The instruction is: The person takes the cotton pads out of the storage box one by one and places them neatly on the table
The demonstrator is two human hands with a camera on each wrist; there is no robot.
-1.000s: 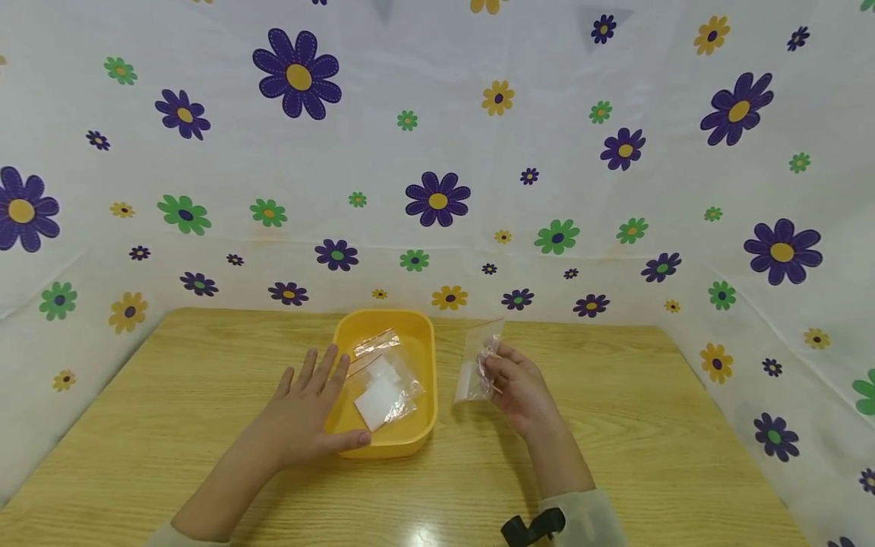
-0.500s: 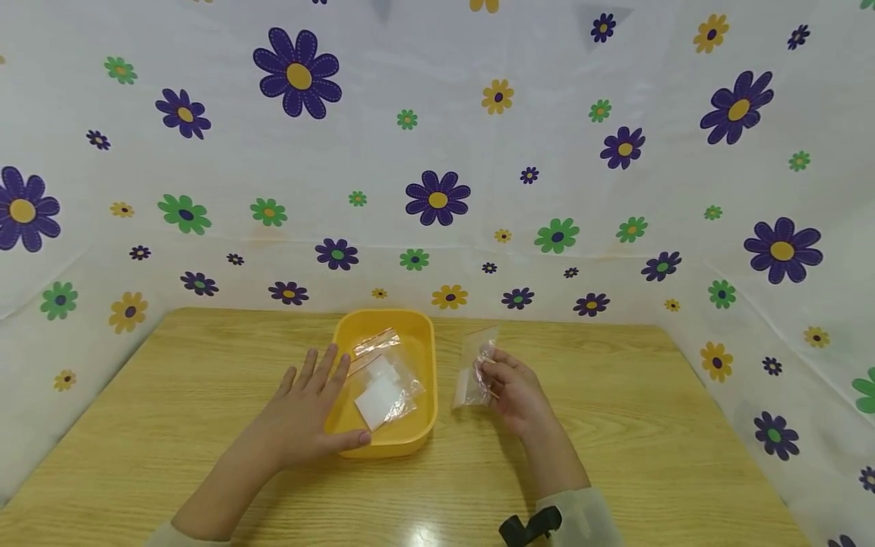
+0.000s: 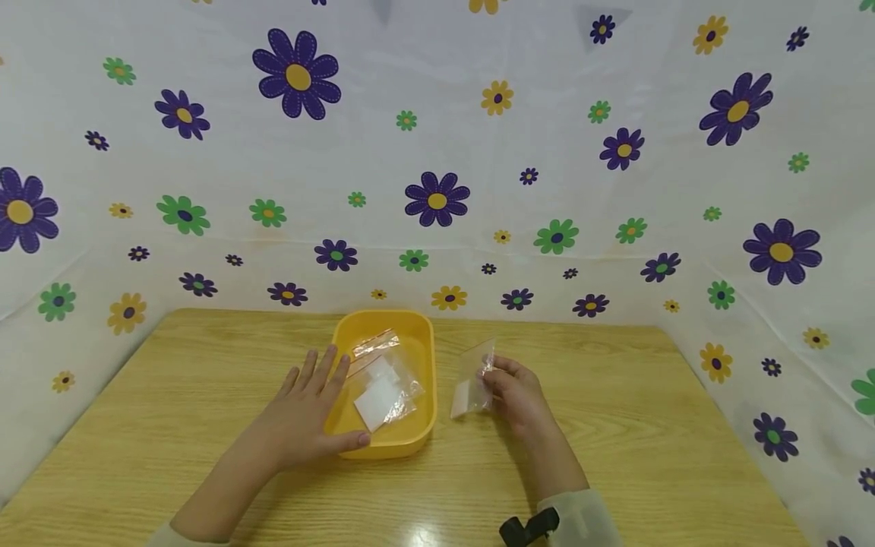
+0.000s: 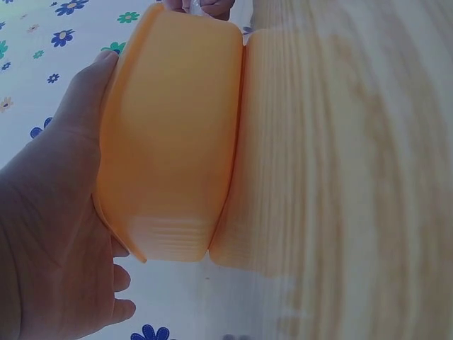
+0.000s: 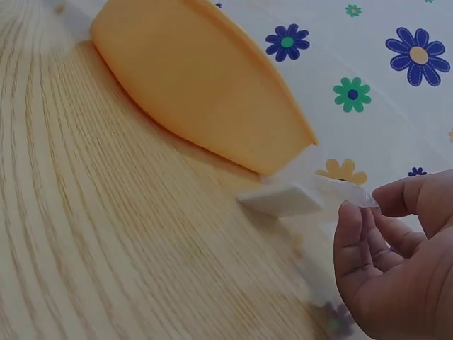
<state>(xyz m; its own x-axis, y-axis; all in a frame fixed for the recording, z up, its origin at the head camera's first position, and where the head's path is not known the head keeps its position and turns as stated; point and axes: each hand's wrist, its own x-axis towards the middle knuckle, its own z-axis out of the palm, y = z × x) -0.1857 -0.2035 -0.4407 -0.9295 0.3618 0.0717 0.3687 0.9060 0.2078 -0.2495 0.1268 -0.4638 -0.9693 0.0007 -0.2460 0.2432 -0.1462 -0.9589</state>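
A yellow plastic bin [image 3: 425, 425] stands on the table, with several clear zip bags [image 3: 374, 343] and a white square piece [image 3: 379, 401] in it. My left hand [image 3: 301, 418] lies along the bin's left rim, fingers straight and spread, thumb over the near left corner. To the right of the bin, my right hand [image 3: 522, 395] pinches a small clear zip bag [image 3: 478, 361] by its side. A white flat block [image 5: 283, 201] sits low in that bag, near the tabletop in the right wrist view; whether it touches the table I cannot tell.
The wood-grain table [image 3: 225, 365] extends on both sides of the bin. A white sheet with printed flowers [image 3: 437, 137] hangs behind the table and at its sides. A black strap piece [image 3: 529, 526] sits by my right sleeve.
My right hand's zip bag has come down a little toward the table and turned, so the white block shows more clearly. My left hand and the bin have stayed put.
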